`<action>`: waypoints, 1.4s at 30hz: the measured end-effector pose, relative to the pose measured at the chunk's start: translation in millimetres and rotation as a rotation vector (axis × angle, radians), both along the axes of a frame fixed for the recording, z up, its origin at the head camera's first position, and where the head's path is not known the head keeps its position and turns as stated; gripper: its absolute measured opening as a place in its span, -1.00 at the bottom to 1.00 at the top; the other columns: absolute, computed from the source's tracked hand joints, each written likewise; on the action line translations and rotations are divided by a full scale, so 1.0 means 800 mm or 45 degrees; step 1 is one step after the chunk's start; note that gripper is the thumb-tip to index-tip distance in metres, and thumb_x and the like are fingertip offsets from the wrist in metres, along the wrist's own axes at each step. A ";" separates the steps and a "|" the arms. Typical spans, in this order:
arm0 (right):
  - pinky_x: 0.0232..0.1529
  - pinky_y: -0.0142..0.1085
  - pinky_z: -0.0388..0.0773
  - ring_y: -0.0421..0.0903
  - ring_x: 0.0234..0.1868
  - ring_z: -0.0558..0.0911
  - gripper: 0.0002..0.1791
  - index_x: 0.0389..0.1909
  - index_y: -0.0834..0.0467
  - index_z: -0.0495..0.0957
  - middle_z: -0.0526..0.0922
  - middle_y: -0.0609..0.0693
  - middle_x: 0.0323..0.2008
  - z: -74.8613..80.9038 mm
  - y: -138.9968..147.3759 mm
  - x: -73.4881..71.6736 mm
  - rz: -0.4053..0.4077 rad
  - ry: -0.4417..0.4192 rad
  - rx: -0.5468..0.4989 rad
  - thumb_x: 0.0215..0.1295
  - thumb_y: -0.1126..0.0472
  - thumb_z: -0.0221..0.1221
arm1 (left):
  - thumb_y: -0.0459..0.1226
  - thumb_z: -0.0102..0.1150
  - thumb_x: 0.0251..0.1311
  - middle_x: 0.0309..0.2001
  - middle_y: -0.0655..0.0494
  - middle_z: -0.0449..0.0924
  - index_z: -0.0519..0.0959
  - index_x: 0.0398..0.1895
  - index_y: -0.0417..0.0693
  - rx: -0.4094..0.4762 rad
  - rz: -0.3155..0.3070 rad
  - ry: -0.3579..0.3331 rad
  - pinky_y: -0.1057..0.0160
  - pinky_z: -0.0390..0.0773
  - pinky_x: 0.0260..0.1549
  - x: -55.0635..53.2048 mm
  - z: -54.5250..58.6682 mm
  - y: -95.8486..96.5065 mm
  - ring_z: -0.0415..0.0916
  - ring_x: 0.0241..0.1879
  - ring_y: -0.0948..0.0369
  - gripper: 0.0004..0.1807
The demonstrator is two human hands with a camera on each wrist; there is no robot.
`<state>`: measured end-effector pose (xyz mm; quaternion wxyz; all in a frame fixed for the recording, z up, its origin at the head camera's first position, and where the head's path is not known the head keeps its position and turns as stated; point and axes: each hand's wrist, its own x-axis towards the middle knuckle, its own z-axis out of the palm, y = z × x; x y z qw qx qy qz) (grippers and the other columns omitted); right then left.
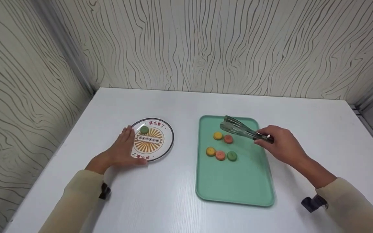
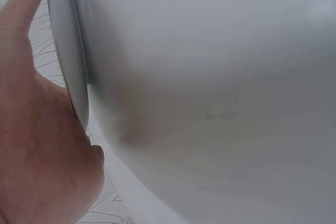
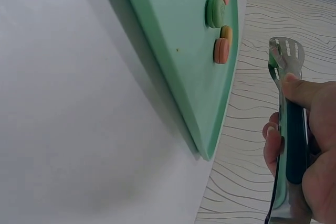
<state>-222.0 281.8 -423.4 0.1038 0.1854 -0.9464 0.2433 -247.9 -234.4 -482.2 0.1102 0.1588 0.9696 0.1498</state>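
My left hand (image 1: 121,150) grips the left side of a round white plate (image 1: 168,142), thumb along its near rim and fingers at its far-left rim. The plate has an orange ray pattern and red lettering, and a green macaron (image 1: 144,130) lies near its far edge. My right hand (image 1: 282,142) holds metal tongs (image 1: 241,131) above a green tray (image 1: 235,187). A green patch shows between the tong tips in the right wrist view; I cannot tell if it is a macaron. Yellow macarons (image 1: 218,135), pink macarons (image 1: 220,155) and a green macaron (image 3: 214,12) lie on the tray.
Plate and tray stand apart on a white table (image 1: 173,187). A wood-grain patterned wall (image 1: 189,48) rises behind the table's back edge, with another panel (image 1: 21,97) on the left. Dark wrist-worn devices (image 1: 314,203) hang below the sleeves.
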 end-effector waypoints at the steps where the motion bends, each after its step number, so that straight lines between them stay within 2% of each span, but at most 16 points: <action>1: -0.51 -0.36 0.44 -0.18 -0.48 0.45 -0.70 -0.15 0.14 0.64 0.58 -0.09 -0.37 0.002 -0.003 -0.001 0.006 0.001 -0.002 0.11 0.10 0.33 | 0.47 0.15 -0.28 0.45 -0.28 -0.47 -0.31 0.42 -0.39 -0.001 0.003 -0.003 -0.04 -0.24 0.37 0.000 0.000 0.000 -0.52 0.43 -0.12 0.49; 8: -0.51 -0.36 0.43 -0.19 -0.48 0.44 -0.69 -0.13 0.12 0.65 0.57 -0.11 -0.39 0.011 -0.021 -0.007 0.021 -0.001 0.004 0.10 0.10 0.34 | 0.46 0.15 -0.26 0.46 -0.25 -0.48 -0.31 0.43 -0.38 -0.003 0.002 -0.020 -0.07 -0.22 0.37 0.001 0.001 0.001 -0.54 0.43 -0.11 0.47; 22: -0.44 -0.29 0.44 -0.17 -0.43 0.46 -0.69 -0.11 0.09 0.66 0.64 -0.06 -0.28 0.020 -0.056 -0.020 0.055 -0.022 -0.027 0.13 0.07 0.32 | 0.46 0.13 -0.26 0.46 -0.25 -0.47 -0.30 0.43 -0.37 -0.019 -0.003 -0.016 -0.06 -0.23 0.37 0.001 0.003 0.004 -0.52 0.43 -0.11 0.47; 31: -0.47 -0.30 0.43 -0.18 -0.47 0.45 -0.69 -0.11 0.08 0.66 0.59 -0.10 -0.36 0.023 -0.075 -0.028 0.072 -0.019 -0.043 0.13 0.08 0.32 | 0.46 0.13 -0.25 0.46 -0.26 -0.47 -0.29 0.43 -0.38 -0.021 -0.009 -0.016 -0.04 -0.24 0.37 0.001 0.005 0.003 -0.53 0.43 -0.11 0.46; 42: -0.50 -0.32 0.43 -0.20 -0.51 0.43 -0.70 -0.12 0.09 0.65 0.59 -0.11 -0.36 0.023 -0.106 -0.037 0.137 -0.008 -0.067 0.16 0.06 0.29 | 0.47 0.13 -0.24 0.45 -0.29 -0.46 -0.29 0.42 -0.41 -0.014 -0.021 0.007 -0.03 -0.26 0.37 0.001 0.002 0.001 -0.52 0.43 -0.13 0.47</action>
